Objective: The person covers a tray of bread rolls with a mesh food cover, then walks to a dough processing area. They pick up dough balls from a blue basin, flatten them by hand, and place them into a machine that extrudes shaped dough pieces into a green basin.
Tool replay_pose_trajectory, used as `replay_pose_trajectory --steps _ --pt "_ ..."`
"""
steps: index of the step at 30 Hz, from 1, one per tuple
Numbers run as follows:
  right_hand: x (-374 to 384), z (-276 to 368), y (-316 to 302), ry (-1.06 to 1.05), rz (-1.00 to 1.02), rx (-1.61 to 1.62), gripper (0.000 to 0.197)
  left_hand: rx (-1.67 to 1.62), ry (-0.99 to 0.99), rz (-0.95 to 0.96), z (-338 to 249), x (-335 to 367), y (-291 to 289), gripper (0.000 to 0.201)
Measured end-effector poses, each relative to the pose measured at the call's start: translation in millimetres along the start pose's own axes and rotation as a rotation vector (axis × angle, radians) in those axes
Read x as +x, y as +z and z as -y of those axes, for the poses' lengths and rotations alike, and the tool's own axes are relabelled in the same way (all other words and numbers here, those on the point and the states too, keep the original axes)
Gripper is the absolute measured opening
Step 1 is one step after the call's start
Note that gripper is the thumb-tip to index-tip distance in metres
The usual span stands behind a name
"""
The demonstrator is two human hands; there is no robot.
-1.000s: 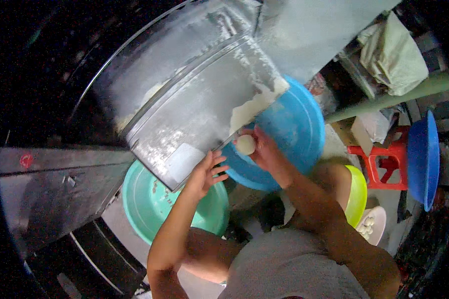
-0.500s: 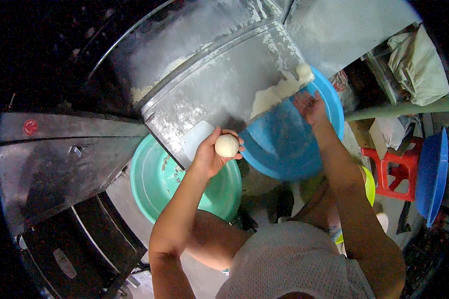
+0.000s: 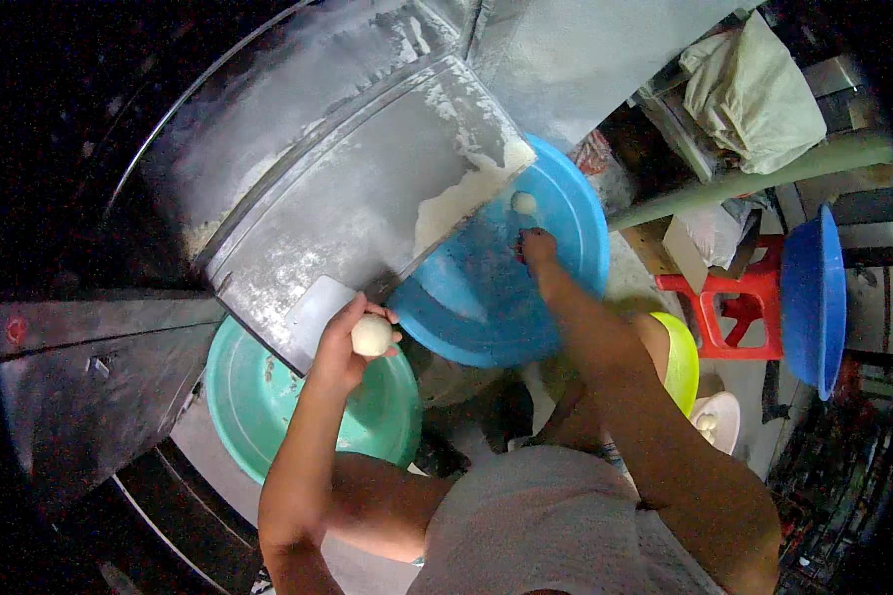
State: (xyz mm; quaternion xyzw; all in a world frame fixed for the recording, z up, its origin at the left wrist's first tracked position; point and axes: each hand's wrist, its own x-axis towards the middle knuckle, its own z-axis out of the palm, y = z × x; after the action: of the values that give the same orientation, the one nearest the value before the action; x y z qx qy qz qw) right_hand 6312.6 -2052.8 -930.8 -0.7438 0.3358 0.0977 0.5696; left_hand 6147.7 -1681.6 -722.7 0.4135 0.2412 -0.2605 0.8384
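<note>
My left hand [image 3: 341, 347] is wrapped round a smooth, pale dough ball [image 3: 371, 335], held above the green basin beside a metal tray [image 3: 337, 208]. A second dough ball [image 3: 524, 203] shows over the inside of the large blue basin [image 3: 587, 248], just off the tray's floury corner. My right hand [image 3: 538, 248] reaches over the same basin, a little nearer to me than that ball and apart from it. Its fingers look curled in, and whatever they may hold is hidden. A flat whitish plate [image 3: 319, 309] lies on the tray beside my left hand.
The green basin [image 3: 230, 397] stands under the tray's near left corner. At right are a yellow-green tub [image 3: 683, 362], a pale bowl [image 3: 726, 421] with small white lumps, a red stool [image 3: 709, 312] and an upright blue basin [image 3: 814, 302]. A metal cabinet [image 3: 99, 387] borders the left.
The second dough ball has left the tray's corner and is now over the blue basin. My right hand's fingers have curled in. The left hand keeps its ball; the view has shifted right.
</note>
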Motion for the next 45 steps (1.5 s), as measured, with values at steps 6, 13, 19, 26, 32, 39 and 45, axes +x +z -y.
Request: replay_pose_trajectory --steps 6,13,19,26,32,39,45 --pt "18 -10 -42 -0.483 -0.192 -0.918 0.056 0.066 -0.003 -0.083 5 -27 4 0.029" --pt "62 55 1 -0.713 0.318 -1.369 0.045 0.07 -0.051 -0.13 14 -55 10 0.02" --pt "68 -59 -23 -0.528 0.489 -1.136 0.045 0.122 -0.007 0.087 14 -28 21 0.046" --pt "-265 84 22 -0.897 0.96 -0.089 0.024 0.062 -0.083 0.045 25 -31 26 0.063" --pt "-70 -2 -11 -0.509 0.423 -0.615 0.047 0.051 0.014 0.038 4 -24 28 0.053" --pt "-37 -90 -51 -0.201 0.499 -1.379 0.073 -0.115 -0.034 0.006 12 -23 10 0.05" --pt "-166 0 23 -0.317 0.698 -0.514 0.051 -0.143 -0.072 -0.074 21 -26 9 0.05"
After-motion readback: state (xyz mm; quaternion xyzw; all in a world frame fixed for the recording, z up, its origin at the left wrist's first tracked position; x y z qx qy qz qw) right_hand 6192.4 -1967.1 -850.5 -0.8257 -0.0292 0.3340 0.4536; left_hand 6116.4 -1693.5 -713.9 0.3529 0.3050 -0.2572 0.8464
